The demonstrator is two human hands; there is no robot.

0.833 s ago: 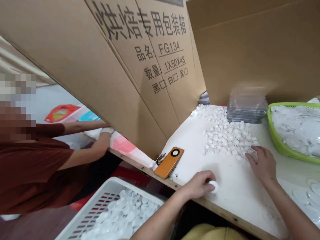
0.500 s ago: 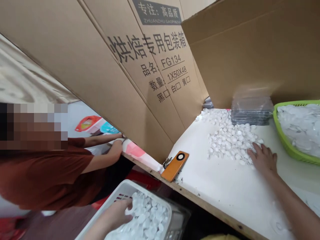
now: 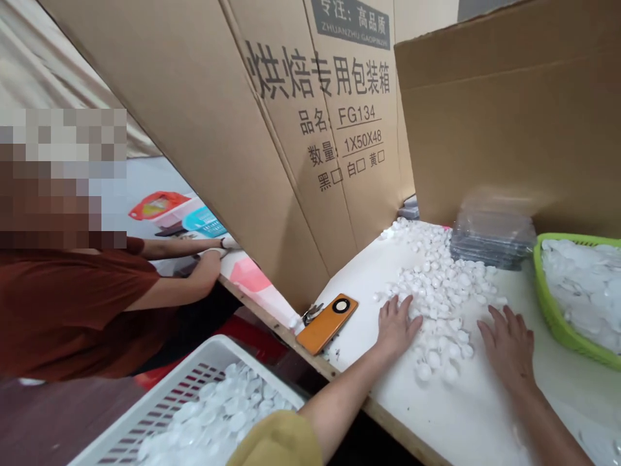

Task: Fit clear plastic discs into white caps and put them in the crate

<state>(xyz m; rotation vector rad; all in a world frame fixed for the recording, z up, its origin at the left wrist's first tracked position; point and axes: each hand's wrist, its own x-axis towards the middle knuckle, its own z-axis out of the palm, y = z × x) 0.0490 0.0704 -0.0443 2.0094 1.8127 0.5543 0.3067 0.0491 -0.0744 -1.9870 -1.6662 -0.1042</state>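
A loose heap of small white caps (image 3: 436,285) spreads over the white table (image 3: 456,408). My left hand (image 3: 396,321) lies flat on the table at the heap's left edge, fingers spread, holding nothing. My right hand (image 3: 509,340) lies flat at the heap's right edge, fingers apart as well. Several caps sit between the two hands. Below the table's front edge stands a white slotted basket (image 3: 160,414) filled with white round pieces.
An orange phone (image 3: 328,323) lies near the table's left corner beside a metal clip. Tall cardboard panels (image 3: 301,129) wall the back. A stack of clear trays (image 3: 492,236) and a green basket (image 3: 557,317) of white discs stand at right. A person in a brown shirt (image 3: 72,317) works at left.
My left hand has come up from the white basket below and now rests flat on the table left of the caps. My right hand has slid slightly toward me.
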